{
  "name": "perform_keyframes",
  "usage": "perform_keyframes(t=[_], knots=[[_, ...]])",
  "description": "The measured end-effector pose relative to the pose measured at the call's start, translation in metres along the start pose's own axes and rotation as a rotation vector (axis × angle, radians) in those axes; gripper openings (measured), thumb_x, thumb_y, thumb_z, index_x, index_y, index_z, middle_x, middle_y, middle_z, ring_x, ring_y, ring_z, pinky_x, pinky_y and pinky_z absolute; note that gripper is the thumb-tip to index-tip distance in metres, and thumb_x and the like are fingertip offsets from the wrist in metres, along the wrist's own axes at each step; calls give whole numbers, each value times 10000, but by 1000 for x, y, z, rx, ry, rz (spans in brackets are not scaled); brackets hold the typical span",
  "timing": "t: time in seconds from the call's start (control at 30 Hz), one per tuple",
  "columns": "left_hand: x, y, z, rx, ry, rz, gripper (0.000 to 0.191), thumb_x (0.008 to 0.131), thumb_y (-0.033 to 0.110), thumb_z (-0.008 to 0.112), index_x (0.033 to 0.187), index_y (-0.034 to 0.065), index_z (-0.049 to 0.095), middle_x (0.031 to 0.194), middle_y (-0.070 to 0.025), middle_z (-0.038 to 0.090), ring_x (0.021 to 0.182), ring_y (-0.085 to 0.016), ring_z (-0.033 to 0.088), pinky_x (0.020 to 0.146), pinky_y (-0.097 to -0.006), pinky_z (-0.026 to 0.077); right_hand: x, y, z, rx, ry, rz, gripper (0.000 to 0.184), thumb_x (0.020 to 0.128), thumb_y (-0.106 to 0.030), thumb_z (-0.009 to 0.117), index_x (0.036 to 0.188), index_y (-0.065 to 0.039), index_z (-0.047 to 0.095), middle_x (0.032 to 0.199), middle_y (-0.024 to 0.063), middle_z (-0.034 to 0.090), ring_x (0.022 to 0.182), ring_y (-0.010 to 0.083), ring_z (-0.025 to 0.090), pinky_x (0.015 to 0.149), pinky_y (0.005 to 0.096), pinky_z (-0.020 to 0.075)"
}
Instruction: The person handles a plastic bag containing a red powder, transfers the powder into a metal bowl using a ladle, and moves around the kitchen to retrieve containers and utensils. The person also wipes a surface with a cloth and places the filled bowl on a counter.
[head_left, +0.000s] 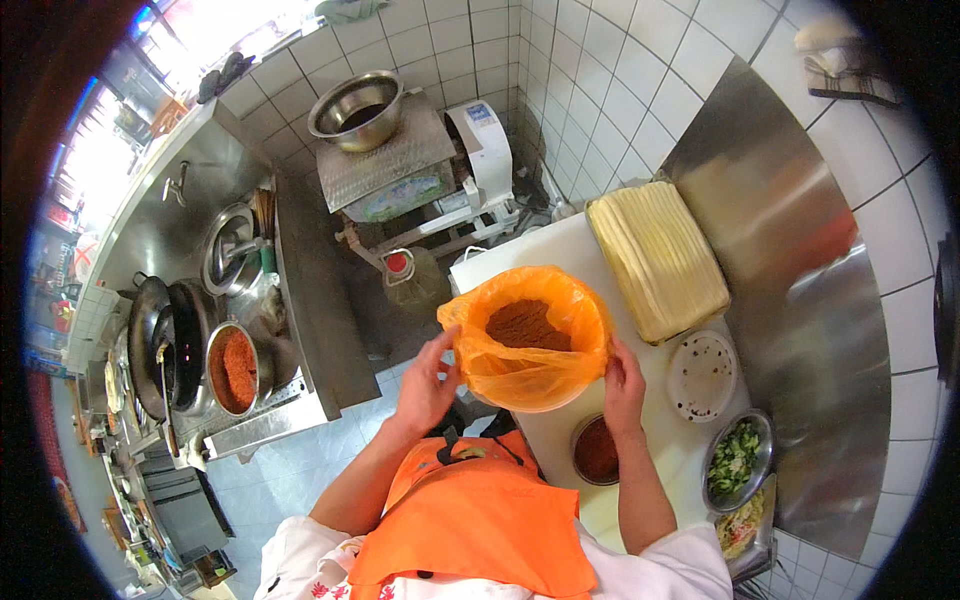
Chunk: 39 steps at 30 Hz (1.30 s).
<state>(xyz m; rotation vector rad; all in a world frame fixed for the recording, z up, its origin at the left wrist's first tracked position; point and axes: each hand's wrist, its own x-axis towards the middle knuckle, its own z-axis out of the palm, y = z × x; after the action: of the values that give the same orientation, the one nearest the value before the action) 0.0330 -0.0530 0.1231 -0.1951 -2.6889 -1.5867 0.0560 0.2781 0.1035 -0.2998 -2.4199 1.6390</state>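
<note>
A round tub lined with an orange plastic bag (536, 379) is between my hands, in front of my orange apron. Reddish-brown powder (528, 325) lies inside the bag. My left hand (429, 384) grips the rim at its left side, and my right hand (624, 384) grips the opposite side, at the bag's folded edge. Most of the tub's wall is hidden by the bag. Under my right forearm, a steel pot of dark red sauce or paste (597, 450) stands on the white worktop (559, 442).
Stacked pale yellow sheets (660, 259), a spotted white lid (702, 376), a bowl of chopped greens (736, 456) and a tray of shredded food (741, 529) line the right side. At left are woks (154, 345) and a pot of red seasoning (238, 371). Beyond stands a machine (405, 180) bearing a steel basin (358, 112).
</note>
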Motion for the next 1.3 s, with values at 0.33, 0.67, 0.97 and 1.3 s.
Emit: perform_keyframes(t=[0.33, 0.67, 0.97, 1.3], knots=[[-21, 4, 49, -281, -3, 85, 411, 852, -36, 711, 1224, 67, 566, 1383, -209, 554, 1165, -350, 649, 898, -386, 550, -42, 4, -6, -285, 8, -171, 207, 843, 20, 697, 1009, -7, 575, 1142, 207, 629, 1045, 402, 628, 868, 434, 525], [-31, -52, 47, 408, -89, 253, 361, 873, 77, 685, 1229, 124, 642, 1398, -147, 555, 1034, -388, 660, 815, -489, 564, -38, 40, -37, -472, -147, -97, 191, 869, 26, 667, 1058, 2, 644, 1198, 185, 645, 1113, 379, 633, 927, 426, 523], [-153, -90, -41, -207, 55, -367, 457, 987, 127, 605, 1440, 116, 540, 1411, -143, 587, 1007, -208, 708, 822, -345, 567, -72, -33, -18, -174, 337, -103, 323, 1059, -77, 467, 1362, 12, 534, 1239, 153, 606, 1031, 248, 642, 947, 403, 520], [-604, -170, -124, 66, 374, -1058, 400, 874, 338, 690, 1148, 48, 716, 1063, -188, 737, 970, -343, 712, 859, -420, 560, -234, -81, 180, -371, -546, -201, 262, 888, -44, 702, 1139, 17, 659, 925, 127, 646, 804, 216, 636, 728, 336, 525]])
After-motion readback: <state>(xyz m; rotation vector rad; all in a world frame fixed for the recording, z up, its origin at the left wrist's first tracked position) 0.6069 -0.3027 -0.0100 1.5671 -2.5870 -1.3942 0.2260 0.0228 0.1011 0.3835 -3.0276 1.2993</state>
